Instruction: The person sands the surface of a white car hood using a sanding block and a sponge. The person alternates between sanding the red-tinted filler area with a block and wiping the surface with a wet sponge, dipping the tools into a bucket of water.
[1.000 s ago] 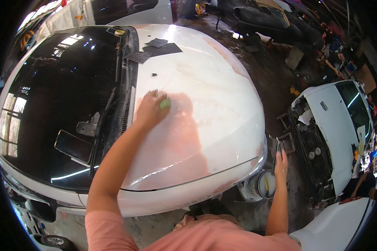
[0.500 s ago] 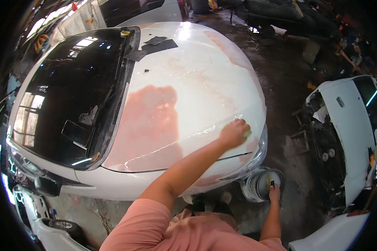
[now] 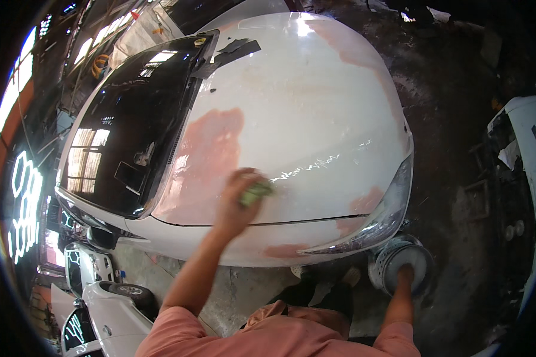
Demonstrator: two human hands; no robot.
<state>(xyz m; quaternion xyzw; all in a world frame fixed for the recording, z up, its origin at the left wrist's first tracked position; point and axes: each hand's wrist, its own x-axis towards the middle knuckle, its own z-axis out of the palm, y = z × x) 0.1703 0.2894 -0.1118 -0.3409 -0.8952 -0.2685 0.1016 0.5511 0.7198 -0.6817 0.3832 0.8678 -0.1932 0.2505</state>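
Note:
My left hand [image 3: 239, 205], blurred, grips a green sponge-like pad [image 3: 258, 191] at the lower middle of a white car hood [image 3: 309, 104]. Beside it is a large pink patch [image 3: 211, 143] with a wet sheen; smaller pink patches show along the hood's edges. My right hand [image 3: 405, 273] reaches down into a round bucket [image 3: 419, 254] of cloudy liquid below the headlight [image 3: 380, 217]; its fingers are hidden. Dark sheets [image 3: 235, 55] and a tape roll [image 3: 200, 42] lie at the far left of the hood. A phone [image 3: 127, 177] rests on the dark windshield [image 3: 119, 113].
A partly stripped white car body [image 3: 533, 149] stands at the right beside a metal stand [image 3: 476, 196]. A white car [image 3: 116, 321] with a wheel [image 3: 132, 293] is at lower left, near bright hexagonal lights [image 3: 24, 190]. Another vehicle [image 3: 199, 13] stands at the back.
My left hand with the pad went rightward across the hood, then back left to the middle. My right hand has moved down into the bucket. The view has shifted.

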